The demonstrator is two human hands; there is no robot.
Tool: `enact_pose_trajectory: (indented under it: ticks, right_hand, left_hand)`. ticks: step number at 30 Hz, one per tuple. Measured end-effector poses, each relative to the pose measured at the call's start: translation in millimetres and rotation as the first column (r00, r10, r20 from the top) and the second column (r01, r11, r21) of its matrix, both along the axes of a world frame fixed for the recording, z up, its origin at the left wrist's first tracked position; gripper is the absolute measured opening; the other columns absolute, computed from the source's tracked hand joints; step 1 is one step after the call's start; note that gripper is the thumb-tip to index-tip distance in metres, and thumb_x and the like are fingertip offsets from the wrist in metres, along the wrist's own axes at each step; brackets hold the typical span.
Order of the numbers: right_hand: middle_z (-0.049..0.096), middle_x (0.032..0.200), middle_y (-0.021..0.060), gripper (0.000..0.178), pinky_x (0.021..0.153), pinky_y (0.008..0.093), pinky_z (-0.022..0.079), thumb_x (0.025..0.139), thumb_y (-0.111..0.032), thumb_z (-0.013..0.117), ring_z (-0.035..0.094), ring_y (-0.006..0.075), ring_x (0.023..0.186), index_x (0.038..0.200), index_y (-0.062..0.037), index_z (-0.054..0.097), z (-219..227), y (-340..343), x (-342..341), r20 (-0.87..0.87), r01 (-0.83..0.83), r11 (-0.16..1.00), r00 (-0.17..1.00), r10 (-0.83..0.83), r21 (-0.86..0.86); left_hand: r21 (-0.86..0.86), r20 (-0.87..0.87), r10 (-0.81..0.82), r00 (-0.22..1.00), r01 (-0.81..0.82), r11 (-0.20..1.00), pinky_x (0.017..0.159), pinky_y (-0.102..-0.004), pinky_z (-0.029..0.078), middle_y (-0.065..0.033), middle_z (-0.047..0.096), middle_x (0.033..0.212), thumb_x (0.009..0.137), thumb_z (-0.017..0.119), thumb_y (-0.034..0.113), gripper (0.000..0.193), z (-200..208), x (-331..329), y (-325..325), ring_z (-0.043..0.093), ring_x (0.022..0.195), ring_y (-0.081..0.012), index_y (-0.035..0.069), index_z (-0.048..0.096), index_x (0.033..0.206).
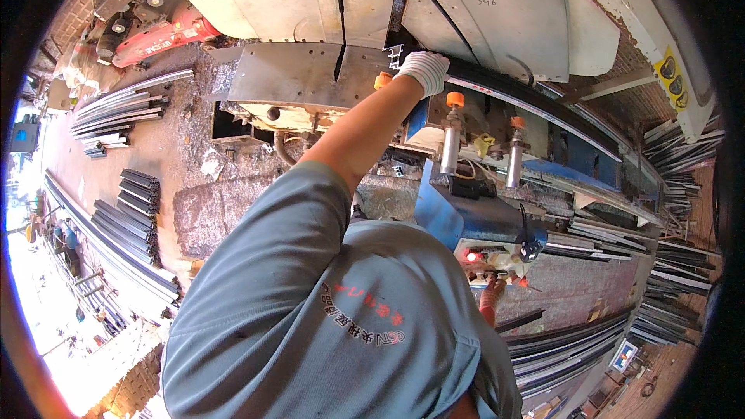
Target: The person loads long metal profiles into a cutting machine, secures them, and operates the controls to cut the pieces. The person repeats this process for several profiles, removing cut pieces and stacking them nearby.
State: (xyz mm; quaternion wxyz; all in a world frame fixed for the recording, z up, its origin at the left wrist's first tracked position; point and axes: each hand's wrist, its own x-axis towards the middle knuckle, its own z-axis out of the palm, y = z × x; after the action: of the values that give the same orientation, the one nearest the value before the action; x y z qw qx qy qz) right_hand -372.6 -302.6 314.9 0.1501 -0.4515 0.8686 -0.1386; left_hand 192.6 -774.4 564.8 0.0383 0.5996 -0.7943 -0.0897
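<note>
My left hand (425, 71), in a white knitted glove, reaches far forward to the end of a long dark aluminium profile (535, 109) lying on the machine. Its fingers curl over the profile beside the cut end (394, 56), where the hollow section shows. Two upright clamp cylinders with orange caps, a nearer one (450, 140) and one farther right (515, 155), stand just right of my left forearm. My right hand (490, 296) is low at the blue machine's control panel (485, 260), near a lit red button. Its fingers are too small and partly hidden to read.
A curved metal saw table (295, 77) with a slot lies ahead, under pale guard plates (497, 23). Stacks of dark profiles (128, 213) lie on the floor at left, more profiles (566, 353) at lower right. A red machine (167, 35) stands far left. Metal chips litter the floor.
</note>
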Motion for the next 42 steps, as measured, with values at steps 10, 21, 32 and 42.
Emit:
enact_pose_trajectory:
  ticks: [10, 21, 32, 42]
  right_hand:
    - [0.073, 0.087, 0.0202, 0.053, 0.066, 0.0455, 0.053, 0.097, -0.048, 0.052, 0.070, 0.0333, 0.077, 0.088, 0.0009, 0.069, 24.9, -21.7, 3.1, 0.106, 0.100, 0.976, 0.987, -0.122, 0.192]
    - [0.067, 0.103, 0.0062, 0.017, 0.071, 0.0300, 0.050, 0.099, -0.021, 0.050, 0.062, 0.0200, 0.083, 0.097, -0.0095, 0.062, 5.4, -11.6, 0.8, -0.013, -0.103, 0.946, 0.994, 0.113, 0.307]
    - [0.067, 0.111, 0.0167, 0.026, 0.083, 0.0438, 0.052, 0.100, -0.017, 0.047, 0.065, 0.0304, 0.101, 0.102, -0.0012, 0.068, 37.4, -17.0, 14.2, -0.318, -0.393, 0.714, 0.698, 0.642, 0.579]
    - [0.069, 0.095, 0.0280, 0.034, 0.078, 0.0511, 0.052, 0.101, -0.029, 0.051, 0.066, 0.0469, 0.088, 0.102, 0.0021, 0.065, 0.2, -9.1, -28.0, -0.208, -0.128, 0.897, 0.950, 0.234, 0.423]
  left_hand:
    - [0.091, 0.011, -0.026, 1.000, 0.025, 0.996, 0.096, -0.0439, 0.053, -0.0166, 0.069, 0.121, 0.101, 0.055, 0.041, 0.043, 7.1, 0.2, -0.3, 0.066, 0.115, -0.0322, 0.003, 0.065, 0.119]
    - [0.103, 0.006, -0.008, 1.000, 0.007, 0.995, 0.095, -0.0437, 0.054, -0.0141, 0.070, 0.120, 0.100, 0.056, 0.040, 0.042, 8.8, 0.8, 0.0, 0.067, 0.113, -0.0317, 0.004, 0.065, 0.119]
    - [-0.055, -0.084, 0.057, 0.995, -0.062, 0.997, 0.106, -0.0429, 0.045, -0.0116, 0.066, 0.125, 0.097, 0.059, 0.038, 0.038, -8.2, -4.5, 9.2, 0.060, 0.123, -0.0288, 0.008, 0.062, 0.120]
    - [-0.204, -0.395, -0.075, 0.916, -0.008, 0.979, 0.121, -0.0524, 0.026, -0.0130, 0.060, 0.135, 0.088, 0.069, 0.034, 0.048, -7.6, 23.6, 163.2, 0.045, 0.138, -0.0336, 0.007, 0.059, 0.126]
